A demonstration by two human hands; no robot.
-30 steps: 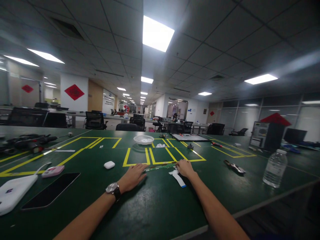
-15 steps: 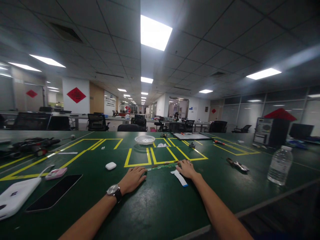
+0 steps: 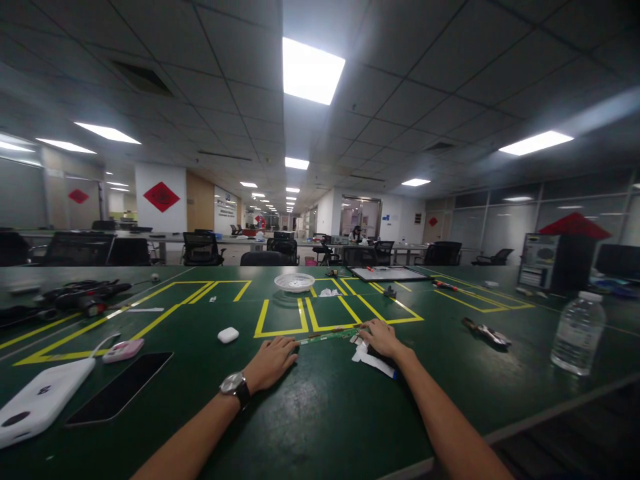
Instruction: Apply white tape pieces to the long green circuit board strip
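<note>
A thin green strip, like a narrow circuit board (image 3: 327, 336), lies across the table in front of me. My left hand (image 3: 273, 362), with a watch on the wrist, rests palm down at its left end, the fingers spread on the table. At the other end my right hand (image 3: 381, 338) has its fingers bent over the strip; what its fingertips grip is too small to make out. Beneath and beside that hand a white flat cable (image 3: 376, 363) with a blue tip reaches toward the lower right.
Yellow tape outlines and a white basket (image 3: 295, 283) lie beyond the hands. To the left are an earbud case (image 3: 228, 335), a phone (image 3: 123, 388) and a white power bank (image 3: 47, 400). A metal tool (image 3: 487, 333) and water bottle (image 3: 579, 333) stand right.
The white cable has swung, its blue tip now farther right, close to my right forearm. The whole view has shifted slightly. Both hands stay near the strip's ends.
</note>
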